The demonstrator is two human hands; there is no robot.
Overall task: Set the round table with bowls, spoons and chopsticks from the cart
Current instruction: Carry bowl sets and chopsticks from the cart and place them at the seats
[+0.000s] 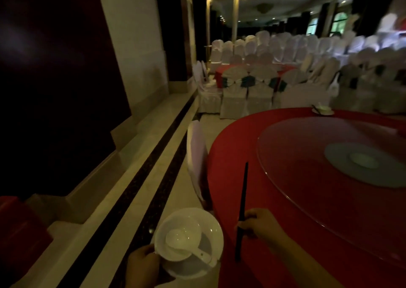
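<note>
My left hand point(142, 263) grips the near rim of a white plate point(214, 228) held over the floor, left of the round table. On the plate sits a white bowl point(173, 226) with a white spoon point(186, 243) lying in it. My right hand point(263, 224) holds dark chopsticks point(242, 199) upright over the table's near left edge. The round table point(232, 155) has a red cloth and a glass turntable point(307, 155). One place setting point(323, 111) lies at the table's far edge.
A white-covered chair point(196, 158) stands against the table's left side, just beyond the plate. More covered chairs point(232, 98) and another red table point(219, 72) fill the dim hall behind. A wall with a dark floor border point(131, 188) runs along the left.
</note>
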